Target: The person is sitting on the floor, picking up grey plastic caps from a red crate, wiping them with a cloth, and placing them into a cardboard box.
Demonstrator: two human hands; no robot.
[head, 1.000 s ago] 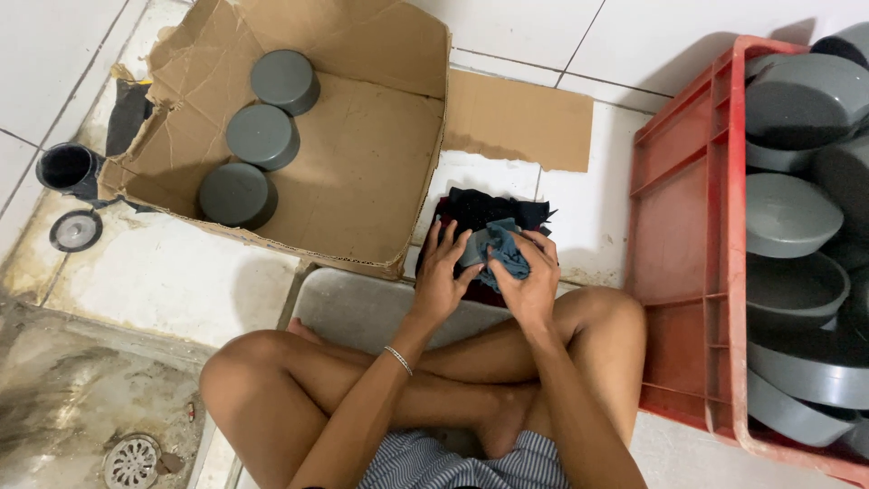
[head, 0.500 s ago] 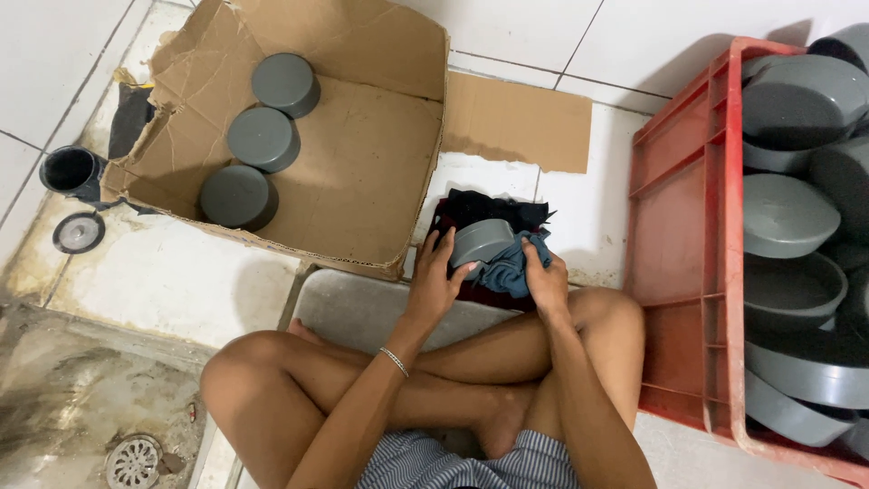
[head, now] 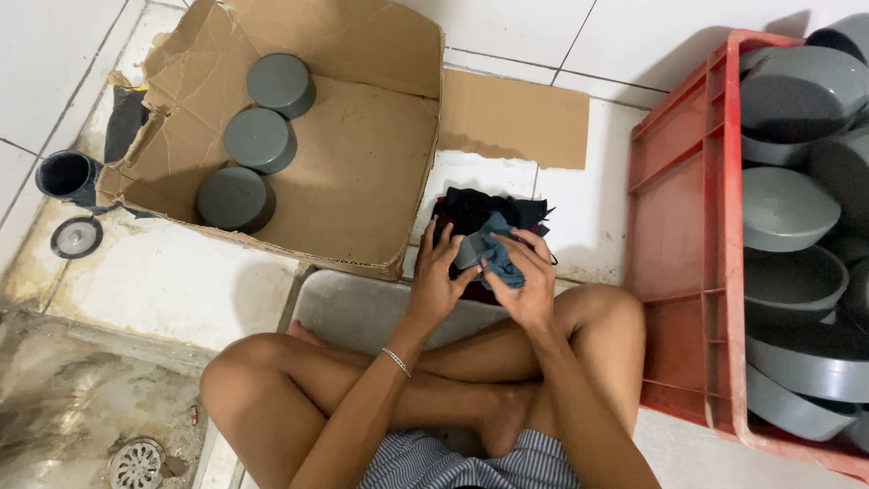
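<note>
At the far left a short black pipe fitting [head: 65, 175] stands open end up on the tiled floor, with a round metal drain cover [head: 76, 236] lying flat just below it and a second floor drain [head: 136, 464] set into the wet, stained concrete at the bottom corner. Next comes a torn cardboard box [head: 362, 181], laid open on its side so its floor serves as a tray: three grey round caps [head: 260, 140] sit in it closed face up, in a slanting row, touching or nearly so, which keeps them together and off the damp floor. In the middle the person sits cross-legged on a flat grey mat [head: 353, 308], bringing both hands close over the lap. The left hand [head: 441, 276] is curled around a grey cap [head: 467, 251], cradling it from the left, while the right hand [head: 525, 281] presses a blue-grey cloth [head: 500, 261] against it with closed fingers; the cap is mostly hidden between hands and cloth. Just behind them lies a heap of dark rags [head: 489, 208], within easy reach. At the right a red plastic crate [head: 679, 272] holds many more grey caps [head: 783, 208], heaped at all angles.
</note>
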